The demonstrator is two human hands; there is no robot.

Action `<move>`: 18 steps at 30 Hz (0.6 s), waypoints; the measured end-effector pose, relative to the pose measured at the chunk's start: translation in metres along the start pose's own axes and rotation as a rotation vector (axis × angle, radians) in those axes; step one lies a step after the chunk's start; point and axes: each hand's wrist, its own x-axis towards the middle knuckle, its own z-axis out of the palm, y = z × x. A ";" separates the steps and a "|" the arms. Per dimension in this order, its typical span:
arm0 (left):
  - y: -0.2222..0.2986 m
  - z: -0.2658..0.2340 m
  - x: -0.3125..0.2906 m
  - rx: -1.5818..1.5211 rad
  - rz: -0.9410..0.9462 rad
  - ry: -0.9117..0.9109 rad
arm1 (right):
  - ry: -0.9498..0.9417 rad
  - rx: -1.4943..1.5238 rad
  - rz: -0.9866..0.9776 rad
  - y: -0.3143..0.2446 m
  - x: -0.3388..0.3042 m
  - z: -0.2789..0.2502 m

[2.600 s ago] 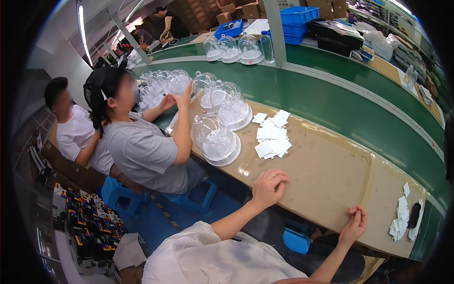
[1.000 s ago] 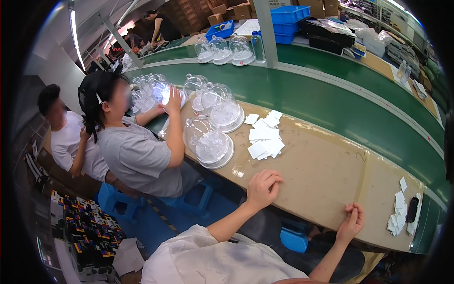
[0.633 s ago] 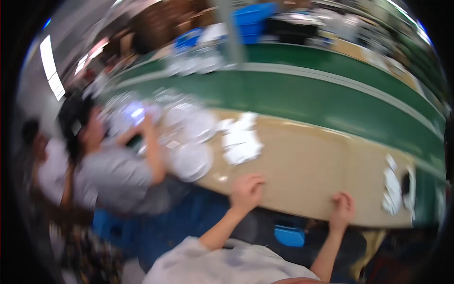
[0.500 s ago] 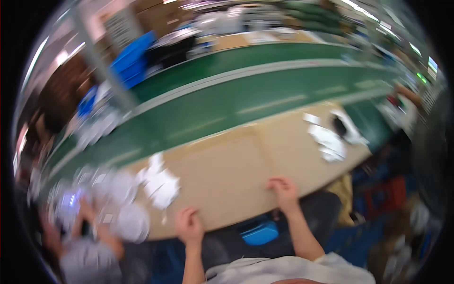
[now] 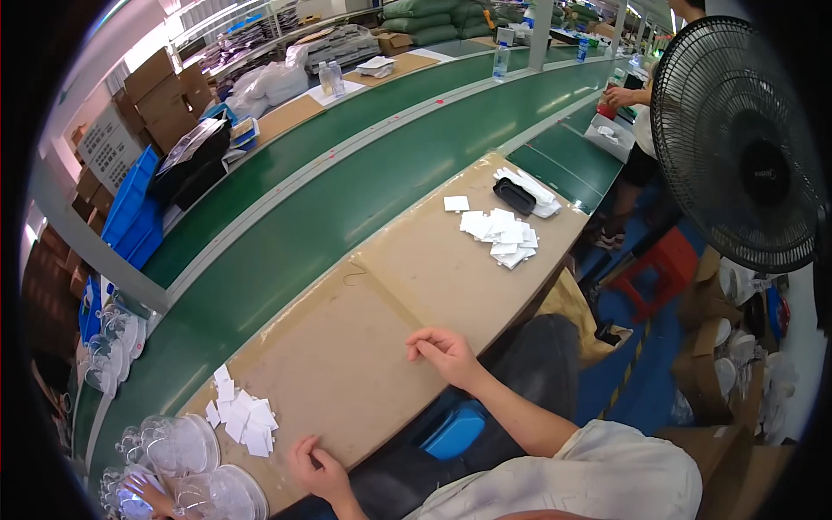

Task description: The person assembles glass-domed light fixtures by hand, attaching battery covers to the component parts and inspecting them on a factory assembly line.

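Left hand point(image 5: 317, 468) and right hand point(image 5: 445, 354) curling loosely, empty; lower edge cutting off left forearm point(image 5: 347, 509); flat white rectangular pieces point(image 5: 249, 422), material unclear, lying just beyond left hand.

black fan hub point(image 5: 766, 175): pale lettering | white panel point(image 5: 113, 149): dark printed rows, seemingly text, unreadable

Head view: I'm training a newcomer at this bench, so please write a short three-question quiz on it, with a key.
1. Which is nearer the left hand: A, the white cards beside the clear domes, or B, the ones beside the black tray?
2. True or false: the right hand holds a white card.
3. Fill in: the fan at the right is coloured ___.

Key: 1 A; 2 false; 3 black.
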 end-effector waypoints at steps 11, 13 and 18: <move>0.010 0.001 0.004 -0.005 0.040 -0.002 | 0.014 0.010 0.007 -0.002 0.003 0.002; 0.015 0.000 0.005 -0.006 0.046 -0.002 | 0.013 0.004 0.008 -0.002 0.003 0.001; 0.012 0.000 0.004 0.015 0.058 0.016 | -0.005 0.017 0.011 -0.002 0.004 0.002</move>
